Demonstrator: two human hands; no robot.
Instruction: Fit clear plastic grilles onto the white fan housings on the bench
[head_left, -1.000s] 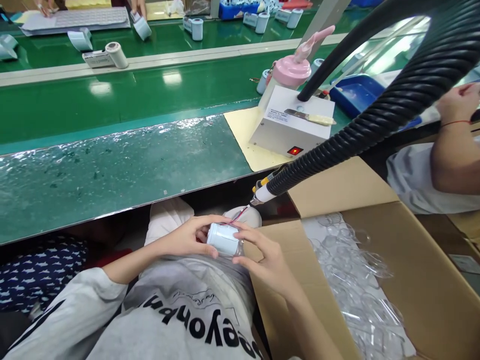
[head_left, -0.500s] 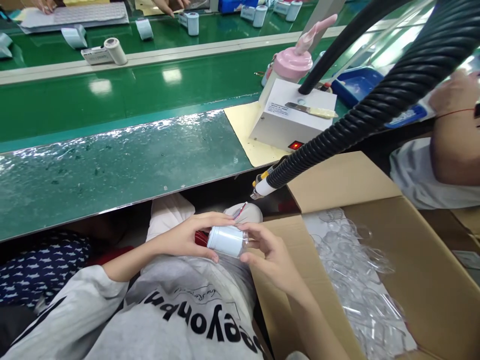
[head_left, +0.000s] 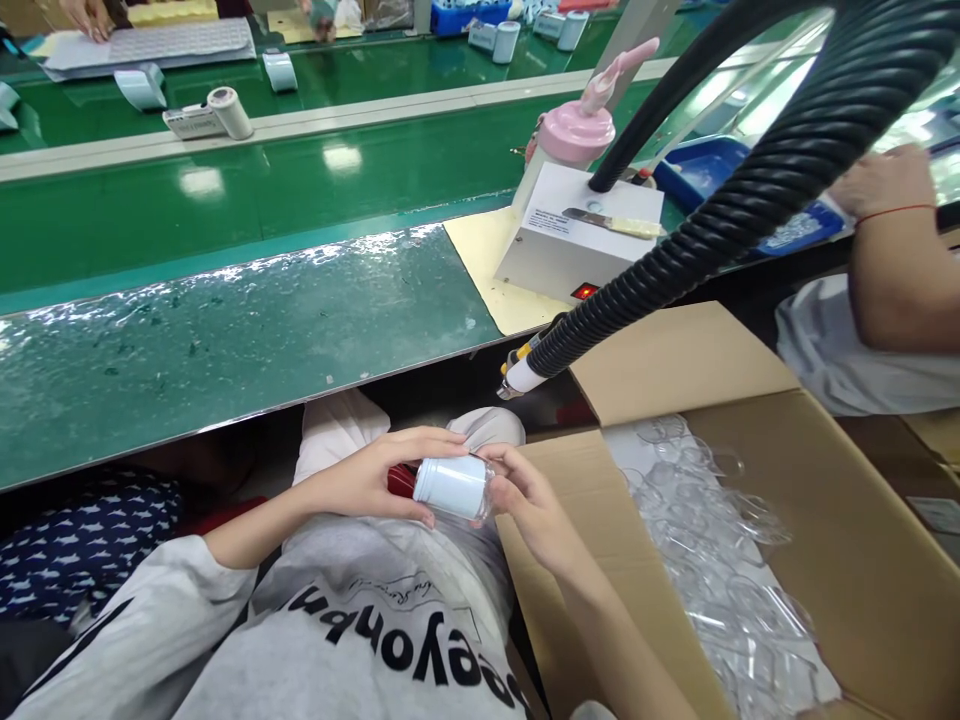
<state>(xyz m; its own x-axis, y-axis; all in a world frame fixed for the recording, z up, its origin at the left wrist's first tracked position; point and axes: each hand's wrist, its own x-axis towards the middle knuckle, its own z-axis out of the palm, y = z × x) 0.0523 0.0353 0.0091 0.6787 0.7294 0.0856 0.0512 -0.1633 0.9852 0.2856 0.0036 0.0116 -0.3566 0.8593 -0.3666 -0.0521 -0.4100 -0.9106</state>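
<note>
Above my lap lies a light-blue cylindrical housing [head_left: 452,486], tilted on its side, with a clear plastic cap [head_left: 487,490] at its right end. My left hand [head_left: 382,475] wraps round the housing's left part, thumb below and fingers above. At the other end, my right hand [head_left: 529,500] pinches the clear cap between thumb and fingers. Just above and to the right hangs the metal-tipped nozzle [head_left: 513,385] of a black corrugated hose [head_left: 675,255], apart from the housing.
A white machine [head_left: 577,235] with a lit red switch and a knife on top stands on the green bench [head_left: 247,340]. To my right, an open cardboard box [head_left: 847,540] holds several clear plastic parts [head_left: 720,560]. A co-worker's arm [head_left: 892,250] is at the far right.
The housing has moved slightly down and away from the nozzle. Red wires seen at its upper side earlier are now out of sight. My right hand has shifted onto the clear end.
</note>
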